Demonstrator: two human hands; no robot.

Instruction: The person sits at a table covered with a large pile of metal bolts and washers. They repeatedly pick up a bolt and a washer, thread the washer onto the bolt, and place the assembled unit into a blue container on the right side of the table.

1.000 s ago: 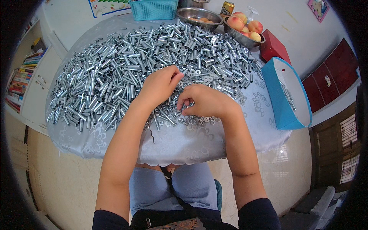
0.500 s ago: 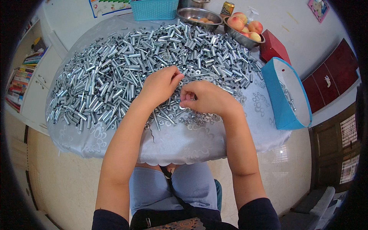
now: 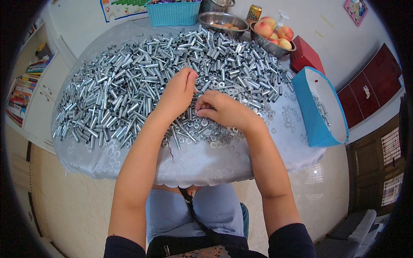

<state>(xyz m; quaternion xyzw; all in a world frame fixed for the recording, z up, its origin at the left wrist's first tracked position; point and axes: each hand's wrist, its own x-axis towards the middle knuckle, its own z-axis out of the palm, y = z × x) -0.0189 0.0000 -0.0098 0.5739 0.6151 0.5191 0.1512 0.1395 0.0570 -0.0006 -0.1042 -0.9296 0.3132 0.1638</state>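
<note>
A wide heap of shiny metal sleeves (image 3: pixel 101 101) covers most of the table, with flat washers (image 3: pixel 214 138) and a few bolts along its near edge. My left hand (image 3: pixel 177 92) is over the middle of the heap, its fingers closed and turned inward; whatever they hold is hidden. Just right of it and a little nearer, my right hand (image 3: pixel 223 109) has its thumb and fingertips pinched together above the washers. Anything in that pinch is too small to make out. The two hands are close but apart.
At the right edge stands an open blue box (image 3: pixel 316 129) with some assembled metal pieces (image 3: pixel 322 111) inside. Behind it are a red box (image 3: pixel 306 56) and a steel bowl of peaches (image 3: pixel 275 48). A bowl of eggs (image 3: pixel 206 19) and a turquoise basket (image 3: pixel 172 15) line the far edge.
My right hand has shifted slightly left, closer to the left hand. The left hand has risen a little toward the far side, its fingers more upright.
</note>
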